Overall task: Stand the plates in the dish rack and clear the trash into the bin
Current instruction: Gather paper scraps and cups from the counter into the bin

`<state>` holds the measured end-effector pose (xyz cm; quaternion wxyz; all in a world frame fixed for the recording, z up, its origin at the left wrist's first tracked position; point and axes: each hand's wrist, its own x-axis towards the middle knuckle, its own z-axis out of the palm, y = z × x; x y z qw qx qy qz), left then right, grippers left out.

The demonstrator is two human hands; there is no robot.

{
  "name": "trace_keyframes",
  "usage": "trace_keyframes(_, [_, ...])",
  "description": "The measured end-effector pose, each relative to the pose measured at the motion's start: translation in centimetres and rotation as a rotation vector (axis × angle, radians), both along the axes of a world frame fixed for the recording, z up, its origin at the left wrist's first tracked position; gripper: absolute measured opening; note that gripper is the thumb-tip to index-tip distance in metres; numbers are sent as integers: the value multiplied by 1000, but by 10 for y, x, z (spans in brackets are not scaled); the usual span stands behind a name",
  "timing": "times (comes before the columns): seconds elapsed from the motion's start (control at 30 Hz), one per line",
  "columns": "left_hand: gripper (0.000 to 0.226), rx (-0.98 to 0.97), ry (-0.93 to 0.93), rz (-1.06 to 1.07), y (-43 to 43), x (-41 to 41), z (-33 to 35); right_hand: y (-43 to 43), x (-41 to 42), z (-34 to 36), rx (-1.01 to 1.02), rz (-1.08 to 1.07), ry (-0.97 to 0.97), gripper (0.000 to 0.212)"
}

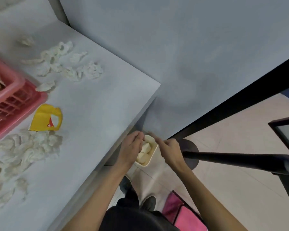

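The desk (93, 100) fills the left half of the frame, and the trash is far from cleared. The pink dish rack (18, 85) sits at its left edge; tan shapes inside may be plates, but you cannot tell from here. One heap of crumpled tissues (70, 67) lies in the upper left. A second tissue heap (23, 147) sprawls at lower left, with a yellow wrapper (46, 118) between the two. The small cream bin (153, 156) stands on the floor just below the desk's corner, at lower centre, with white scraps already in it.

You are at the dumping step. Your left hand (131, 146) hangs over the bin with fingers released, and your right hand (170, 149) is beside it, fingers loosely bent and apparently grasping nothing. The next move likely calls for swinging back to the desk and gathering another handful, probably from the lower heap.
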<state>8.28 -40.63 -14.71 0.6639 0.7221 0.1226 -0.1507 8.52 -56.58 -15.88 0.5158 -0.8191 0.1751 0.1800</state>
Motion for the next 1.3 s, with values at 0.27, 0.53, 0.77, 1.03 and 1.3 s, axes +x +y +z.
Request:
trace_keyframes(0.27, [13,116,154,-195,-41,-41,-51,-60,-54,-59,-13,-68,122,56])
trace_keyframes(0.53, [51,305,218,-164,-64,-55,-99,-81,-66,-110,23,14,146,50])
trace_keyframes(0.77, [25,430,324,-190,-64,-30,-178,-86,-55,-186,100,-53,306,32])
trace_keyframes(1.03, [14,426,346,-297,-61,5,-353,-79,-41,-328,171,-151,440,35])
trace_keyframes(1.3, [29,485,343,-433,-53,20,-533,-72,-28,-483,93,-108,485,36])
